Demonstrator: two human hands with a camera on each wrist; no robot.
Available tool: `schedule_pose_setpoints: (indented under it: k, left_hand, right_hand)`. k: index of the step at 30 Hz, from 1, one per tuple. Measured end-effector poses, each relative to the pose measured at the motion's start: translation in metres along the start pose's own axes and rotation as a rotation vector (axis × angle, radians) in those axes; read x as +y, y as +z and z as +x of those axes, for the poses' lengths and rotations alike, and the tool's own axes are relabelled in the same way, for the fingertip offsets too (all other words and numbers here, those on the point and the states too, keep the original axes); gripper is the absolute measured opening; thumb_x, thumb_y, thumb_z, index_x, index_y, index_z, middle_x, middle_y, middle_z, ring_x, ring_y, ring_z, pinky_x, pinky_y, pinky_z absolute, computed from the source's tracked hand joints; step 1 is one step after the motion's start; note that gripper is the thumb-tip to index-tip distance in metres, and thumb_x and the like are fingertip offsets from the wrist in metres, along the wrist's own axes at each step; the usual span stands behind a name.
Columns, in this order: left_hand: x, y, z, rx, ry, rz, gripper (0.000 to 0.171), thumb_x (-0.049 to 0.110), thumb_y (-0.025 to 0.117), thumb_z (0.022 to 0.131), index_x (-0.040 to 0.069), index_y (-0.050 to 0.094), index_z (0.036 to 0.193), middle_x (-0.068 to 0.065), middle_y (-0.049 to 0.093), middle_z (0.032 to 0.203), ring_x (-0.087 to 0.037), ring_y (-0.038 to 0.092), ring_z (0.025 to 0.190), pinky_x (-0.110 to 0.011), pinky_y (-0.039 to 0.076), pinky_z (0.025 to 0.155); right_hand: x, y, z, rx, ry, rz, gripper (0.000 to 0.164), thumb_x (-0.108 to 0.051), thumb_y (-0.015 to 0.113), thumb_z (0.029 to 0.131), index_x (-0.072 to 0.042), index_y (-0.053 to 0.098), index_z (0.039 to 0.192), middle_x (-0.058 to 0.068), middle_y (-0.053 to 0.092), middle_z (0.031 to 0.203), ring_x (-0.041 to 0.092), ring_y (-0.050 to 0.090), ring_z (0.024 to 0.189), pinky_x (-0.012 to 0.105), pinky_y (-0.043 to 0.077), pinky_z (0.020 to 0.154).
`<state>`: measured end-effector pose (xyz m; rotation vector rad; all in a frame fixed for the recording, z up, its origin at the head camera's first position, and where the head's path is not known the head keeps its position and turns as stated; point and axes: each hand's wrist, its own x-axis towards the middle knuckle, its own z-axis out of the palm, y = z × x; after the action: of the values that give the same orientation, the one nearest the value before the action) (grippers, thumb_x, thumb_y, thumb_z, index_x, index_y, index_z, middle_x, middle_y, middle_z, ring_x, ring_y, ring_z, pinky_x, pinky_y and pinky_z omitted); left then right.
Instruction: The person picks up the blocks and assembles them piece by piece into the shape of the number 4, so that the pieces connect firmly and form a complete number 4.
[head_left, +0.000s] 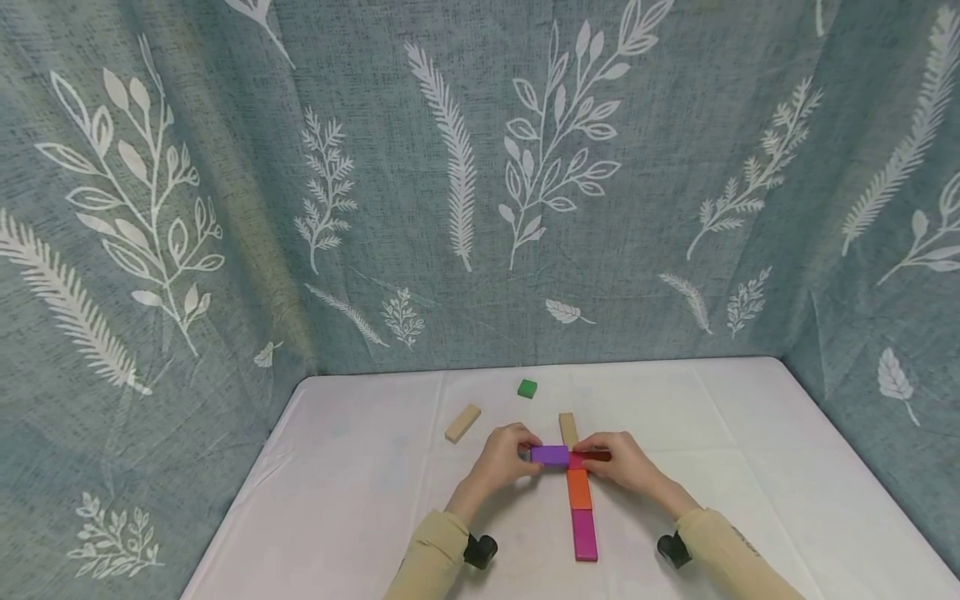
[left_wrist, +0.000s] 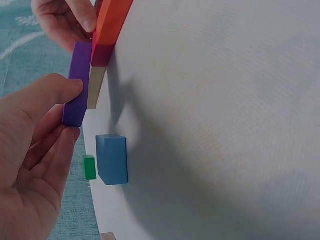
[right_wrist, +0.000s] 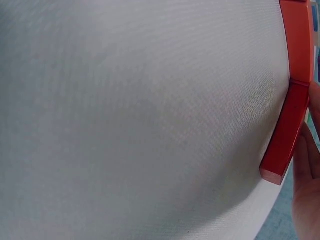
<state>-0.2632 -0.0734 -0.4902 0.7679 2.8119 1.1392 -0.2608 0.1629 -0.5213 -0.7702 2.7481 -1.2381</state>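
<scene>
Nearest, tan sleeves [head_left: 433,546] and dark wrist cameras [head_left: 483,551]. Just beyond, flat on the bench [head_left: 660,392], a magenta block [head_left: 585,535], then, end to end, an orange block [head_left: 579,490] and a red block [head_left: 575,460]. On the right hand [head_left: 630,462], thumb and forefinger slightly parted, pinching the inner end of a dark red block [right_wrist: 284,131] beside the red one. In the left hand [head_left: 501,457], a purple block [head_left: 550,456] pinched between thumb and fingers [left_wrist: 57,155], right end just beside the red block; contact there impossible to tell. Near the left hand, a blue block [left_wrist: 112,160]. Beyond the red block, a wooden block [head_left: 568,428]; off left, well apart, a second wooden block [head_left: 462,423]. Farther back, a small green block [head_left: 527,389]; behind everything, a blue-green, leaf-printed curtain [head_left: 480,329].
</scene>
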Motion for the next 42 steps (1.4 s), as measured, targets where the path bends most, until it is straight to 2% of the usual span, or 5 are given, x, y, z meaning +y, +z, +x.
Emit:
schedule_pose_setpoints:
  k: [6,13,24,42]
  left_hand:
    - [-0.003,0.002,-0.001,0.003,0.014,0.008,0.025,0.006,0.080,0.070,0.000,0.072,0.093,-0.007,0.065,0.087,-0.017,0.063,0.081,-0.022,0.052,0.074]
    - [-0.006,0.004,0.000,-0.006,-0.004,0.011,0.025,0.007,0.080,0.071,0.000,0.072,0.093,-0.006,0.065,0.087,-0.016,0.062,0.082,-0.024,0.052,0.076]
    - [-0.011,0.008,-0.004,-0.006,0.020,0.019,0.025,0.008,0.081,0.070,0.001,0.072,0.093,-0.006,0.066,0.087,-0.014,0.060,0.081,-0.023,0.051,0.076]
    - [-0.016,0.012,0.001,-0.024,0.029,0.053,0.025,0.010,0.081,0.071,0.003,0.072,0.093,-0.004,0.066,0.088,-0.014,0.061,0.083,-0.025,0.051,0.079]
  right_hand:
    - [-0.002,-0.001,-0.001,-0.008,0.004,0.000,0.023,-0.007,0.069,0.084,-0.003,0.070,0.106,0.010,0.072,0.102,0.022,0.067,0.093,0.031,0.056,0.082]
    - [-0.002,-0.001,-0.001,-0.012,0.004,0.006,0.023,-0.008,0.069,0.085,-0.003,0.070,0.107,0.010,0.071,0.103,0.023,0.067,0.094,0.030,0.056,0.082]
    - [-0.003,0.000,-0.002,-0.010,0.022,-0.006,0.023,-0.008,0.068,0.085,-0.005,0.070,0.107,0.007,0.072,0.103,0.021,0.066,0.094,0.030,0.056,0.083]
    - [-0.004,-0.001,-0.002,-0.011,0.025,-0.005,0.023,-0.008,0.068,0.085,-0.004,0.070,0.107,0.008,0.071,0.103,0.022,0.066,0.094,0.032,0.056,0.083]
